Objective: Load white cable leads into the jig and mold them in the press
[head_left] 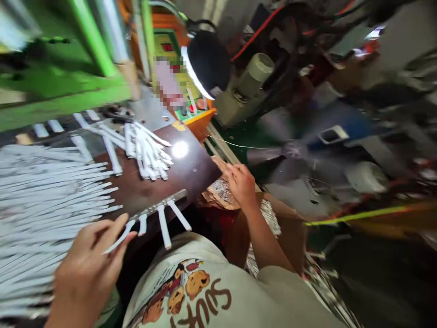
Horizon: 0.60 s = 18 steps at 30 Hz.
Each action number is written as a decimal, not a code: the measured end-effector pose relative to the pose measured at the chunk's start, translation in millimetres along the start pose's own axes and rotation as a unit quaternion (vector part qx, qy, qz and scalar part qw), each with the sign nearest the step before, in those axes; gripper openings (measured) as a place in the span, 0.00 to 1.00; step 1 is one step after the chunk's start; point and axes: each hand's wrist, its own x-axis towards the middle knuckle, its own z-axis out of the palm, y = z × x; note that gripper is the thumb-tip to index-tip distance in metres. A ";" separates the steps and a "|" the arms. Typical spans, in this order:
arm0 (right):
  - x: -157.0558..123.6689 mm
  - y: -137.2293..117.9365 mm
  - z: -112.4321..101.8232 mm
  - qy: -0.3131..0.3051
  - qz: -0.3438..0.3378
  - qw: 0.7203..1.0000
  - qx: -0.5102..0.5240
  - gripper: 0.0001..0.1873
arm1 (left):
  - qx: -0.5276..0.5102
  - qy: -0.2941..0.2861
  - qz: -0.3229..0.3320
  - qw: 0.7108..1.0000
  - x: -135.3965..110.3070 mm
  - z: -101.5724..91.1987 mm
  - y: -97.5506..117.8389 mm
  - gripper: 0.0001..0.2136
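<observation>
A blurred fan (pixel 294 149) shows right of a black lamp (pixel 210 64) and orange control box (pixel 200 123).

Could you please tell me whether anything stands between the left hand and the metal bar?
Nothing visible blocks the way: the left hand pinches a white strip that appears to reach the metal bar.

My left hand (pixel 90 262) sits at eight o'clock, its fingers aimed toward two; forefinger (pixel 118 226) and thumb (pixel 123 246) come together in a pinch, the wrist (pixel 66 307) low behind them. My right hand (pixel 242 184) lies just off centre toward four o'clock, back upward, fingers bunched and pointing to ten, my bare forearm (pixel 266 237) slanting away toward five; its fingertips' grip is unclear.
</observation>
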 end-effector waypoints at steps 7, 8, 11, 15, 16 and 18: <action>-17.8 -123.1 37.4 -0.107 -0.401 0.848 0.328 0.09 | -0.174 0.011 0.035 0.984 33.7 -2.5 21.5 0.15; -12.1 -128.6 37.5 -0.105 -0.376 0.851 0.351 0.09 | -0.187 0.028 0.010 0.982 35.9 -2.3 21.4 0.13; 29.3 -128.8 35.7 -0.115 -0.266 0.894 0.342 0.13 | -0.220 0.038 -0.073 0.972 54.9 -2.5 19.6 0.07; 108.6 -116.0 48.2 -0.137 -0.149 0.963 0.180 0.19 | -0.157 -0.041 -0.164 0.973 112.4 8.0 6.1 0.18; 124.2 -114.3 53.6 -0.143 -0.131 0.972 0.130 0.19 | -0.120 -0.064 -0.176 0.975 127.4 11.7 1.2 0.20; 144.5 -113.9 63.3 -0.160 -0.125 0.978 0.044 0.17 | -0.061 -0.088 -0.180 0.978 149.6 16.4 -8.7 0.18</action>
